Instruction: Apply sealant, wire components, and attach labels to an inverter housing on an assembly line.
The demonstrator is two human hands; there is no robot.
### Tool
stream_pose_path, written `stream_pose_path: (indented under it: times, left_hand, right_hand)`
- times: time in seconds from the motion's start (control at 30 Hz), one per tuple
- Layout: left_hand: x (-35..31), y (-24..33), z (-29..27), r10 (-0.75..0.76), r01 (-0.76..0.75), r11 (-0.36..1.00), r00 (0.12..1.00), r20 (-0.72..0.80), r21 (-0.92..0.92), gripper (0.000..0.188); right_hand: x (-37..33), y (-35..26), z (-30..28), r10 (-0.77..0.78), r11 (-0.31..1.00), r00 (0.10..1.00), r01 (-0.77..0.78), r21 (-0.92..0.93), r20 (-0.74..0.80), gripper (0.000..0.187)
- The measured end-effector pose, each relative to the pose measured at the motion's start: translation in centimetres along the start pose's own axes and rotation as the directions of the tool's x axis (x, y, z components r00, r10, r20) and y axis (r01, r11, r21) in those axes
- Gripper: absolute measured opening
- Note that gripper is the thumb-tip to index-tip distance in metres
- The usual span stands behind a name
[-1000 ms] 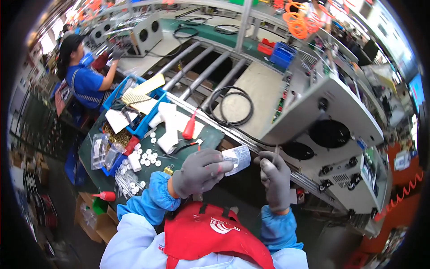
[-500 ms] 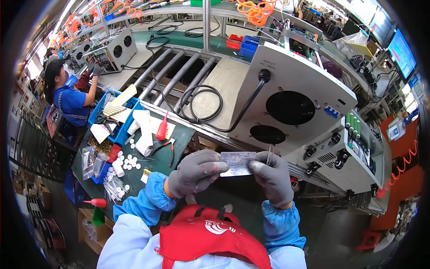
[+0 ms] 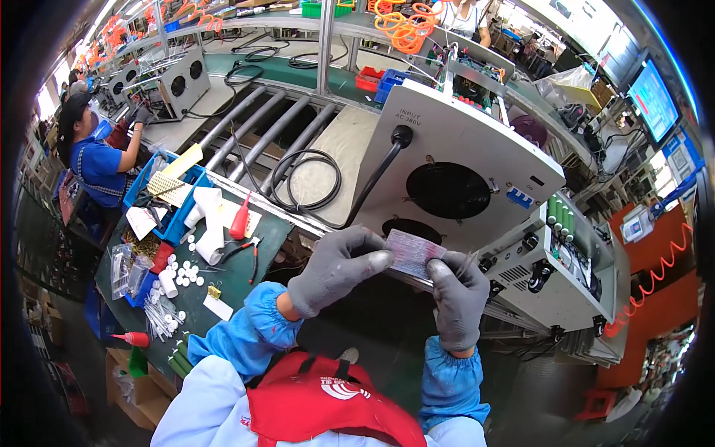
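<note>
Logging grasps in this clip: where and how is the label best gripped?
Likely pinch the label at its short edges, the left hand from the left, the right hand from the right: it is a thin rectangular sheet, so its edges offer a pinch while its middle stays uncovered.

Card [image 3: 414, 254] held between left grip [image 3: 333, 276] and right grip [image 3: 457, 302], fan cabinet [image 3: 447, 147] set behind it, second cabinet [image 3: 555, 300] placed farther right, tabletop [image 3: 192, 305] positioned left, bottle [image 3: 239, 221] and pliers [image 3: 255, 267] placed on it, bin [image 3: 201, 179] set at its far side, cable [image 3: 340, 181] looped on conveyor [image 3: 257, 136] beyond.
</note>
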State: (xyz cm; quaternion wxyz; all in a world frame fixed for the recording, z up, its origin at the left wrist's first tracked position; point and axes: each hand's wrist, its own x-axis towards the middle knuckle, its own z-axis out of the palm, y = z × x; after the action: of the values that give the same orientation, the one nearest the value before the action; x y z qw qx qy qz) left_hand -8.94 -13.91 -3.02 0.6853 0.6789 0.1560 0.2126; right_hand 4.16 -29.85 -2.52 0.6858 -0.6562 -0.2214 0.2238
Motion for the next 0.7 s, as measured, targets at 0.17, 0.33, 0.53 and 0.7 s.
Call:
stream_pose_path:
  times: [0.17, 0.33, 0.53, 0.7]
  left_hand:
    - [3.8, -0.2, 2.6, 0.114, -0.12, 0.984, 0.992, -0.049, -0.132, 0.018]
    - [9.4, 1.1, 4.6, 0.331, -0.349, 0.935, 0.922, -0.198, -0.061, 0.015]
    - [13.0, 2.1, 6.1, 0.416, -0.426, 0.903, 0.839, -0.351, 0.051, 0.019]
    - [14.5, 0.8, 6.0, 0.494, -0.412, 0.867, 0.782, -0.38, 0.279, 0.024]
  right_hand:
    - [2.9, -0.9, -1.5, -0.131, 0.991, 0.987, 0.134, 0.023, -0.088, 0.015]
    - [7.8, -2.4, -1.3, -0.44, 0.897, 0.868, 0.436, -0.067, -0.231, 0.016]
    - [11.1, -2.8, -0.9, -0.596, 0.8, 0.747, 0.524, -0.291, -0.294, 0.012]
    - [12.4, -1.9, -0.2, -0.646, 0.763, 0.676, 0.576, -0.292, -0.355, 0.013]
